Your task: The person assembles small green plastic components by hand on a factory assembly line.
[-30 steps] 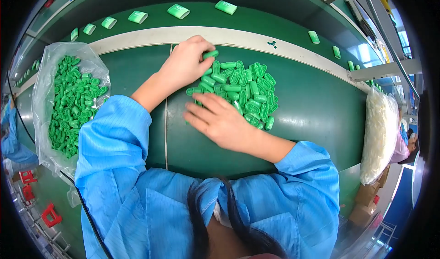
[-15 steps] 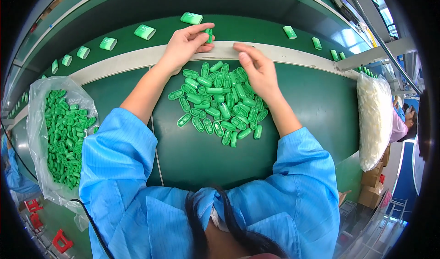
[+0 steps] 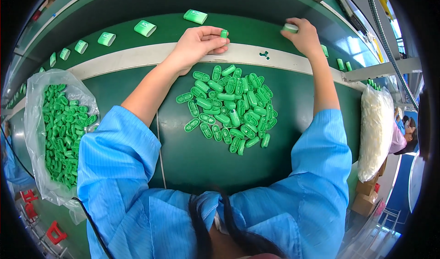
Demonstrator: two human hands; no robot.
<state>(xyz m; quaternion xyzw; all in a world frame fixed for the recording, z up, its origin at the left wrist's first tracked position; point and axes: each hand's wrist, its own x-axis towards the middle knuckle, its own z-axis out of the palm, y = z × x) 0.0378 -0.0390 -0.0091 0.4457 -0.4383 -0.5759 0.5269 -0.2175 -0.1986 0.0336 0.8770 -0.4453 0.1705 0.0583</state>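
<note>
Pinched between the fingertips of my left hand (image 3: pixel 198 47) is a small green oval cap (image 3: pixel 224 33), held over the pale rail (image 3: pixel 156 55). Farther right, my right hand (image 3: pixel 306 38) reaches across the rail, its fingers closed around a light green and white shell (image 3: pixel 290 28) at the conveyor belt (image 3: pixel 247 28). Below and between my hands lies a loose pile of green oval caps (image 3: pixel 233 116) on the dark green tabletop (image 3: pixel 192 165); many show their hollow side.
Several green shells (image 3: pixel 145 28) stand spaced along the belt. A clear plastic bag (image 3: pixel 34 116) full of green caps sits at left, and a bag of whitish pieces (image 3: pixel 375 135) at right. Small dark bits (image 3: pixel 264 55) lie on the rail. A metal bracket (image 3: pixel 380 69) juts in at right.
My right hand has moved from beside the pile to the far right, over the belt, and closed on a shell. My left hand still pinches the cap, slightly farther right.
</note>
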